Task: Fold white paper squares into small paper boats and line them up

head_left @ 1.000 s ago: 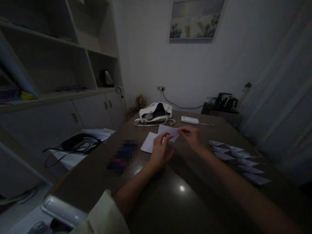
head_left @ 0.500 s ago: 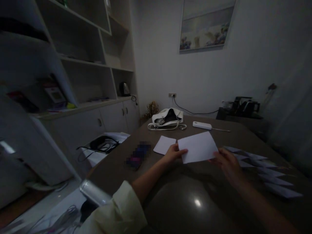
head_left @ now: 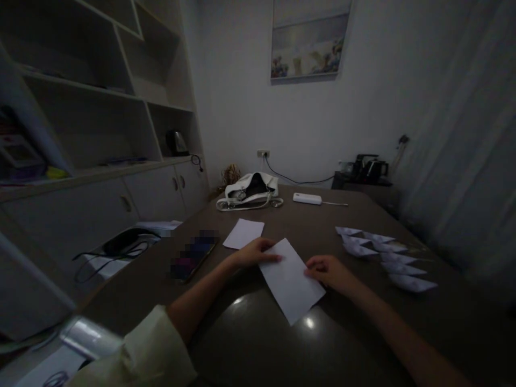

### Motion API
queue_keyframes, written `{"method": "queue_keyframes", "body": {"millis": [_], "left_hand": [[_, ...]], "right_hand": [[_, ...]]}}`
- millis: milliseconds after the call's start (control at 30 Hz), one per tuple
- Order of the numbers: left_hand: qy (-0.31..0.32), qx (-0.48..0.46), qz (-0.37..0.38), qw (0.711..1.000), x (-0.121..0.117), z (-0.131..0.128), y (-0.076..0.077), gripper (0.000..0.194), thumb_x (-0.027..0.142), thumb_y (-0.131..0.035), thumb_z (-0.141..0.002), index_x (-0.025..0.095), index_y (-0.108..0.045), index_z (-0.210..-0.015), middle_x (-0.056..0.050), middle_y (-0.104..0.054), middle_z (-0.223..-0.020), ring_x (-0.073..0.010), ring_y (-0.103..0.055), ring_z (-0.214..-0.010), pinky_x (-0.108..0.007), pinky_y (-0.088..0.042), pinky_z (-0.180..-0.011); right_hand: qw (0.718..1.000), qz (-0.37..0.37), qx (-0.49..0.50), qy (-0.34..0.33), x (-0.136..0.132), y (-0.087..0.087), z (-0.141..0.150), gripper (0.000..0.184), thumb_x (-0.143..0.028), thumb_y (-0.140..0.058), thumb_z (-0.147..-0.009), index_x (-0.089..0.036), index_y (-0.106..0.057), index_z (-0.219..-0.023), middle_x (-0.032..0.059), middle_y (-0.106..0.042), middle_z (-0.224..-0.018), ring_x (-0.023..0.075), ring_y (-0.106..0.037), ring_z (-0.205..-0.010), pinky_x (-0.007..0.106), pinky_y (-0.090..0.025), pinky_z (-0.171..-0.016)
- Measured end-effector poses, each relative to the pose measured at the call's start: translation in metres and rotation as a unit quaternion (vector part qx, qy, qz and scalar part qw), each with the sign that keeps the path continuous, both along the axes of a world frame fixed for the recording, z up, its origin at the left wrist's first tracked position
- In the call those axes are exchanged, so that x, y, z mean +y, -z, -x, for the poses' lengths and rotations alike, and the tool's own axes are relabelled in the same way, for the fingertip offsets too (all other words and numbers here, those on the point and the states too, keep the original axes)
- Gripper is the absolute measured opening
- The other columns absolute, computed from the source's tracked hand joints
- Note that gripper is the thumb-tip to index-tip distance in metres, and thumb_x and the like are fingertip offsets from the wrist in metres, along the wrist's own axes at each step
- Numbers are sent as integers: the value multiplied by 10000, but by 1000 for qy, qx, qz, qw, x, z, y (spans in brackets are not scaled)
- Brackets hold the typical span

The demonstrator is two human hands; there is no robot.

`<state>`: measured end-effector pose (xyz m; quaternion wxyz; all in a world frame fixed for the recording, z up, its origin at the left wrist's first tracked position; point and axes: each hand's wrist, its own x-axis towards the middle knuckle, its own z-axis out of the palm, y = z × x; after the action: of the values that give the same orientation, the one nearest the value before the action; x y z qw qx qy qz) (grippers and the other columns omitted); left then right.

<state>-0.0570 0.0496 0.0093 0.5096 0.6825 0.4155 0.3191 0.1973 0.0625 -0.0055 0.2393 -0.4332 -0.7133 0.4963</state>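
A single white sheet of paper point(head_left: 291, 285) is held over the dark table, turned so that one corner points toward me. My left hand point(head_left: 258, 253) pinches its upper left edge, thumb on top. At its right edge, my right hand point(head_left: 325, 270) grips the sheet between thumb and curled fingers. Just beyond my left hand lies a stack of white paper point(head_left: 243, 233). Several folded paper boats point(head_left: 399, 258) stand in rows on the table to the right of my right hand.
A phone with a blurred screen point(head_left: 194, 255) lies left on the table point(head_left: 237, 344). Toward the back are a white handbag point(head_left: 252, 191) and a white power bank point(head_left: 307, 199) with a short cable. Shelves point(head_left: 92, 123) line the left wall; a kettle point(head_left: 377, 169) stands back right.
The sheet has turned from lying crosswise to slanting lengthwise and has come closer to me. Both hands moved with it. The view has swung to the right.
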Motion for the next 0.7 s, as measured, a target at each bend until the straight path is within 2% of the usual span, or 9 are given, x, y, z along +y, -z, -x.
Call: {"method": "queue_keyframes", "body": {"millis": [100, 200, 300, 333, 400, 467, 500, 567, 700], "left_hand": [[-90, 46, -76, 992, 2, -1, 2, 398, 405, -688, -720, 127, -652, -1002, -63, -676, -888, -168, -605, -743, -234, -429, -605], [-113, 83, -95, 986, 5, 1, 5, 475, 435, -656, -731, 104, -605, -1067, -62, -669, -787, -163, -588, -634, -246, -425, -546], [-109, 106, -130, 980, 6, 3, 8, 437, 404, -717, -657, 118, -641, -978, -50, -657, -805, -162, -567, -659, -250, -427, -578], [-106, 111, -144, 978, 5, 2, 9, 396, 392, -721, -651, 130, -657, -940, -40, -651, -810, -161, -557, -679, -249, -423, -598], [-90, 120, -165, 975, 3, 0, 9, 297, 370, -692, -683, 146, -679, -878, -17, -637, -772, -155, -541, -686, -243, -409, -617], [-75, 140, -203, 966, -1, -4, 8, 245, 347, -653, -727, 145, -685, -862, -8, -619, -736, -142, -525, -658, -234, -397, -605], [-72, 147, -227, 960, -2, -7, 6, 237, 339, -644, -739, 145, -686, -869, -11, -614, -749, -140, -522, -665, -233, -397, -609], [-47, 141, -243, 959, -7, -11, 2, 234, 331, -640, -752, 149, -693, -888, -29, -616, -806, -149, -531, -708, -239, -407, -627], [55, 108, -203, 972, -15, -16, -8, 304, 346, -717, -702, 162, -691, -942, -60, -633, -936, -189, -566, -866, -286, -436, -761]], "right_hand": [[999, 2, 34, 21, 0, 5, 3, 256, -326, -713, -591, -154, -542, -673, -24, -562, -523, 99, -476, -445, 205, -330, -428], [997, 22, 58, 52, 1, 9, 2, 241, -291, -705, -600, -163, -508, -654, -45, -528, -500, 90, -470, -443, 198, -334, -438], [997, 37, 65, 34, 1, 9, 0, 239, -279, -702, -605, -166, -499, -664, -28, -560, -580, 111, -525, -511, 223, -403, -493], [997, 13, 68, 18, 1, 8, 0, 228, -265, -700, -609, -164, -510, -686, -13, -584, -637, 121, -551, -564, 233, -425, -529], [994, -83, 73, 6, 0, 6, 0, 216, -207, -692, -610, -165, -543, -761, 1, -609, -741, 124, -562, -635, 235, -437, -583], [982, -181, 47, 30, 0, 4, 0, 185, -156, -669, -615, -168, -563, -766, -10, -590, -731, 106, -519, -599, 214, -404, -549], [978, -206, 30, 30, 1, 3, 0, 158, -133, -656, -616, -168, -565, -741, -15, -577, -697, 103, -502, -582, 207, -389, -534], [975, -222, 8, 15, 1, 2, -1, 115, -82, -609, -615, -164, -549, -668, -19, -556, -634, 104, -495, -569, 201, -374, -522], [977, -209, 4, -33, 5, 6, -3, 172, 6, -479, -590, -160, -521, -610, -17, -550, -604, 106, -518, -581, 200, -386, -547]]}}
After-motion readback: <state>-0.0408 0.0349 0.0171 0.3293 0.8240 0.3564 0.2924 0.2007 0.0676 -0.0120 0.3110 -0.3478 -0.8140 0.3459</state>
